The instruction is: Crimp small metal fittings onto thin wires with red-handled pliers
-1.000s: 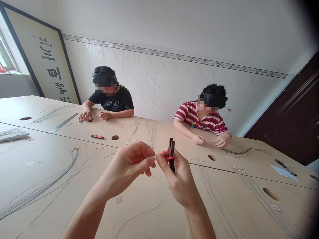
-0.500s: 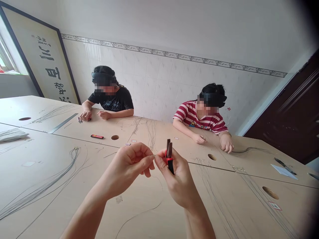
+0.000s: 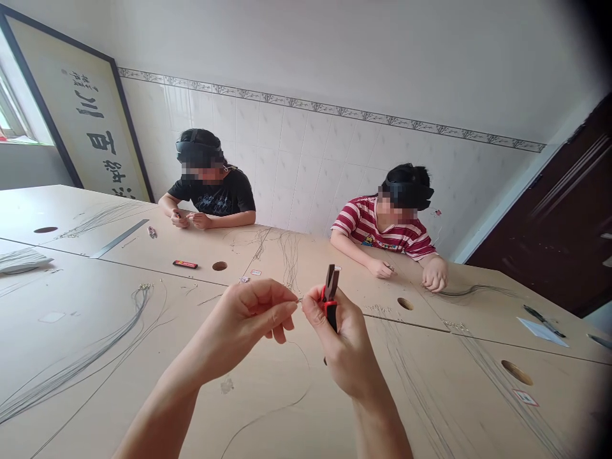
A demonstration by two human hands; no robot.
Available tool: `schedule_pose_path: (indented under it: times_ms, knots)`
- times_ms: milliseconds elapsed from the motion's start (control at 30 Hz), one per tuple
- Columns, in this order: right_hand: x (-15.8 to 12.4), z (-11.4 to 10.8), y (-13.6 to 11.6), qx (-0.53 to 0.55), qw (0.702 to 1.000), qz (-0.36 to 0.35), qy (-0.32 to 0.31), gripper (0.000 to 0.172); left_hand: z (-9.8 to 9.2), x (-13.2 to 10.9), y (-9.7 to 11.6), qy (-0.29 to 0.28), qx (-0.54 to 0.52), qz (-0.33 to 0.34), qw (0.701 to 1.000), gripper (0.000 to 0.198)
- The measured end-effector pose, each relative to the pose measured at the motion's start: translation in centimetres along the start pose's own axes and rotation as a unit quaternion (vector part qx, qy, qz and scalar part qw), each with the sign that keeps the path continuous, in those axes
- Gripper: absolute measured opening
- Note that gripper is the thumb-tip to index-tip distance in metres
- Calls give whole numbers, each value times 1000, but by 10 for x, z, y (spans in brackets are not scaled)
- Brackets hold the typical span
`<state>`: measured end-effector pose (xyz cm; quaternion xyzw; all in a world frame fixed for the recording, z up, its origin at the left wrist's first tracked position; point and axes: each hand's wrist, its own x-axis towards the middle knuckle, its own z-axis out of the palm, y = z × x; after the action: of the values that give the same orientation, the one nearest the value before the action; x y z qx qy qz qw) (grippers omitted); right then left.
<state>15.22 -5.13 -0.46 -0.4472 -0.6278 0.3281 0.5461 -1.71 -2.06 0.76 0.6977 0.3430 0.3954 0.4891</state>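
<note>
Above the tabletop [image 3: 258,389]: nearly meeting at the fingertips, bare and low over pale panels.
Left hand [image 3: 251,315]: pinching a tiny piece [image 3: 299,301] between thumb and forefinger, with the other fingers curled loosely beneath.
Right hand [image 3: 342,335]: grasping pliers [image 3: 330,306] against the palm, with thumb and forefinger together beside the same piece; cannot tell whether gripping it too.
Tiny piece: in the narrow gap between both sets of fingertips, too small to make out.
Pliers: standing roughly upright, jaws upward and slightly apart, red and black at the grips.
Thin wire [image 3: 275,409]: curving below the hands towards the near edge; upper end hard to follow.
Wire bundle [image 3: 102,358]: fanned out to the left, with gold-coloured tips clustered at the far end.
Red-and-black case [image 3: 185,264]: lying just beside a round hole [image 3: 219,266].
Person in black [image 3: 220,197]: seated opposite, both hands close together.
Person in stripes [image 3: 382,223]: seated further right, one hand beside dark wires [image 3: 478,291].
Pen [image 3: 544,321]: resting by blue paper [image 3: 540,331].
</note>
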Motion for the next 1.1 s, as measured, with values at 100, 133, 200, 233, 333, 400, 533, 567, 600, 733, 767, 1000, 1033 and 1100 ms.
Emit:
schedule_pose_path:
  times_ms: [100,133,200,233,333,400,533,567,600,733,767,1000,1033,1100]
  knots:
    - [0,1,0,0,1000,-1,-3,27,0,-1,0,-7,9,4,1000,25]
    - [0,1,0,1,1000,-2,-1,27,0,0,0,-12,13,2,1000,26]
    - [1,0,0,2,1000,0,8,27,0,0,1,-4,32,0,999,27]
    - [1,0,0,2,1000,3,16,26,0,1,1,15,47,-1,999,28]
    - [2,-1,-1,2,999,10,33,26,2,3,2,102,92,-9,991,42]
    - [2,-2,0,4,999,11,30,26,4,5,2,121,88,-24,988,50]
    - [1,-3,3,16,1000,7,26,26,3,9,-3,9,27,-31,999,55]
    - [1,-3,4,19,999,3,32,26,3,10,-6,-42,24,-21,999,54]
    - [1,-4,5,23,999,-2,41,27,2,12,-8,-95,23,-13,995,55]
    - [3,-7,6,50,996,-6,80,30,-2,14,-15,-203,-8,-37,978,57]
    - [4,-8,7,62,994,-1,90,30,-3,14,-16,-204,-18,-50,978,53]
    - [9,-3,12,272,952,13,138,26,-4,7,-18,-303,-163,-67,937,37]
    - [9,-2,11,321,938,17,132,24,-2,6,-17,-333,-170,-69,925,40]
    - [10,-2,8,423,898,50,106,19,3,4,-14,-388,-158,-69,905,44]
